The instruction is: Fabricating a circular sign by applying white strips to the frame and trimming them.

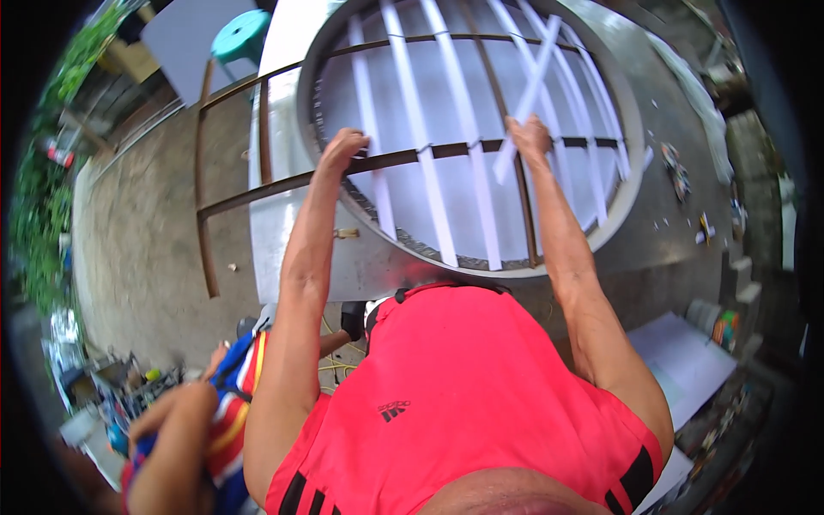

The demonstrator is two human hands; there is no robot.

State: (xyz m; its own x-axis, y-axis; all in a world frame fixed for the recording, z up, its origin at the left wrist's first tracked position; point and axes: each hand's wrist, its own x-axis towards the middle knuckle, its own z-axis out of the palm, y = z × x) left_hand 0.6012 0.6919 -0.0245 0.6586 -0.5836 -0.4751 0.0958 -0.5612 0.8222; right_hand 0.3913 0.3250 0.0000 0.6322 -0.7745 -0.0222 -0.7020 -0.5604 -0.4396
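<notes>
My right hand (530, 139) is closed on a loose white strip (541, 73), which slants across the other strips. Several long white strips (410, 81) run lengthwise over a large round grey ring (631, 163) and cross a frame of dark brown bars (283, 186). Dark ties or marks show where some strips meet the near bar. At the ring's left side, my left hand (346, 148) has its fingers curled just above that near bar. What its fingers hold, if anything, is hidden.
The ring rests on a shiny metal table (276, 257); the brown frame sticks out past its left edge. A turquoise stool (240, 36) stands at the far left. Another person (206, 412) is close by at the lower left. Small tools (675, 172) lie at the right.
</notes>
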